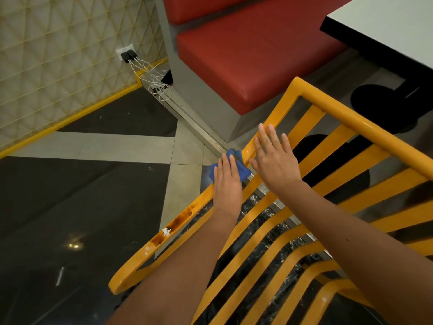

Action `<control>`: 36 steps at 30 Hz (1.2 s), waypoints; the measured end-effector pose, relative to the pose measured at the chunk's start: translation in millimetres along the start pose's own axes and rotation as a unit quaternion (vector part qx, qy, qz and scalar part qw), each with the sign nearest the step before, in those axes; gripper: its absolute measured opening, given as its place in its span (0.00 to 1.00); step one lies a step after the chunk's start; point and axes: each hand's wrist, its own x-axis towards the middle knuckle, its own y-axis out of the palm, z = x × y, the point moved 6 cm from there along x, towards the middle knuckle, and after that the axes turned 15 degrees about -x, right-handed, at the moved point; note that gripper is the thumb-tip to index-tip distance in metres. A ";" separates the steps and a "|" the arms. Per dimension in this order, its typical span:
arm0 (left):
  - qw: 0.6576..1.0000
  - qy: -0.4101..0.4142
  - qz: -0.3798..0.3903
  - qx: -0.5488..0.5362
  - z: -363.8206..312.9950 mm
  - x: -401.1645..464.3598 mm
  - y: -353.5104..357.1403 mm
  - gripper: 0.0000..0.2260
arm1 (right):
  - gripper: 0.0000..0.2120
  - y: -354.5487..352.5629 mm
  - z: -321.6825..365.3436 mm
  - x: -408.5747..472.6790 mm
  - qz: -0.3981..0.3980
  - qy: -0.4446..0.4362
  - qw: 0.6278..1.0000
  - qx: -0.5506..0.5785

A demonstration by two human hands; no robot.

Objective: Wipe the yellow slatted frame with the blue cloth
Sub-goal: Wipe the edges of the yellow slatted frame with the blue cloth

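Note:
The yellow slatted frame (339, 118) fills the lower right of the head view, its long left rail running from bottom centre up to a rounded top corner. Brown stains and a white speck mark that rail lower down. A crumpled blue cloth (241, 168) lies on the left rail. My left hand (227, 181) lies flat on the cloth with fingers extended, pressing it against the rail. My right hand (273, 158) rests open and flat on the rail and slats just beside the cloth, holding nothing.
A red padded bench (246, 55) on a grey base stands beyond the frame. A white table (386, 31) with a black edge and round black foot is at the upper right. Chargers and white cables (150, 73) lie by the patterned wall. The floor is dark and light tile.

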 end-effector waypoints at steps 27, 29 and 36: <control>0.997 -0.009 0.028 0.064 44.6 -48.5 -11.7 0.30 | 0.30 0.0 14.2 -0.9 0.016 0.026 0.999 0.012; 0.999 0.004 -0.011 0.045 33.4 -35.8 -11.7 0.31 | 0.29 1.1 17.6 -2.6 0.017 0.012 1.000 0.021; 0.999 0.016 0.030 0.029 27.6 -26.3 -7.6 0.32 | 0.27 9.2 46.5 -18.5 0.011 -0.073 0.997 0.033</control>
